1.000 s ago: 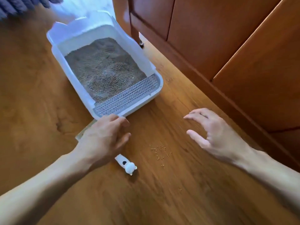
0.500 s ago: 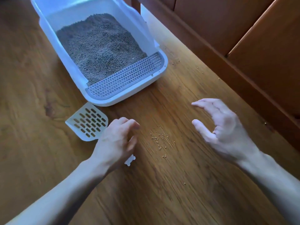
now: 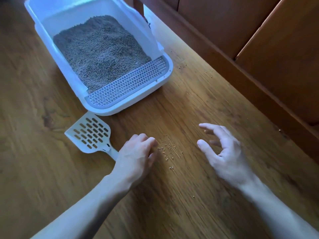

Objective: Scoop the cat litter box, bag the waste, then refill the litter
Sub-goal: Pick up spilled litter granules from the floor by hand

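1. The litter box (image 3: pixel 165 66), one white plastic tray with high walls, stands on the wooden floor (image 3: pixel 198 195) at the upper left, its near end turned toward the person.
2. It holds grey-brown litter (image 3: pixel 101 54), heaped higher toward the far wall; a grid step (image 3: pixel 127 85) of small square holes runs across the near rim.
3. One white scoop (image 3: pixel 89 133) lies flat on the floor just beside the box's near corner, blade toward the box, with four rows of oblong slots. A small dark mark sits at its neck; it is too small to read.
4. The left hand (image 3: pixel 134 156) covers the scoop's handle, fingers curled down over it; whether they grip it or only rest on it cannot be told.
5. The right hand (image 3: pixel 224 152) hangs above the floor well apart from the scoop, fingers spread and loosely bent, holding nothing.
6. Between the hands lies a scatter of spilled pellets (image 3: pixel 166 149), roughly two dozen, with a few more strays near the cabinet (image 3: pixel 259 40) at right.
7. No brand or writing is legible.
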{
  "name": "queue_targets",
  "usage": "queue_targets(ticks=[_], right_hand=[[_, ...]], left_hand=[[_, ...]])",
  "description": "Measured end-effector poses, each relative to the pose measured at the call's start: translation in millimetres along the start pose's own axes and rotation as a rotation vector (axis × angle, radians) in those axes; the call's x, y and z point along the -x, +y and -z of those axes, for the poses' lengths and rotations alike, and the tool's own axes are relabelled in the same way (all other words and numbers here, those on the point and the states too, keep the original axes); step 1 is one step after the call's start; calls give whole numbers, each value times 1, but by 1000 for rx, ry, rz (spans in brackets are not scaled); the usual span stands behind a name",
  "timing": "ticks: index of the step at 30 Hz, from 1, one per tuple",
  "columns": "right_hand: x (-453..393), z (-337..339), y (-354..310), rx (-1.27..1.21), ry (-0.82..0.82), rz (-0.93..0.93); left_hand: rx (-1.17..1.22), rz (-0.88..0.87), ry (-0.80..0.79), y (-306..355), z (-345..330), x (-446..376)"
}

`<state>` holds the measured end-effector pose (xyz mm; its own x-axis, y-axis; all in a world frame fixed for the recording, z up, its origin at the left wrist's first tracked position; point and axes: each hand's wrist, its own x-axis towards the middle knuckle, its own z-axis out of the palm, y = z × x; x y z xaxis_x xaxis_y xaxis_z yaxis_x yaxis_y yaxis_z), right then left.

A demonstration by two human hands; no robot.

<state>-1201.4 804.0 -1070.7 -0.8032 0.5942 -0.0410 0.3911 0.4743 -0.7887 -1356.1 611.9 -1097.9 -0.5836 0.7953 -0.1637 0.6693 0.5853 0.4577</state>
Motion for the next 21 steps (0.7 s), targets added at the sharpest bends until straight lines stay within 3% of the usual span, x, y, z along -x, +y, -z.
queue_targets(ticks=[10,21], right_hand=[[-9,-11,-20,-1117,-15,-514],[-9,-6,-10,-1621,-51,-646]], left_hand=[[-38,-22,65,4,-4,-16],[-133,-86,48,3,-12,-19]])
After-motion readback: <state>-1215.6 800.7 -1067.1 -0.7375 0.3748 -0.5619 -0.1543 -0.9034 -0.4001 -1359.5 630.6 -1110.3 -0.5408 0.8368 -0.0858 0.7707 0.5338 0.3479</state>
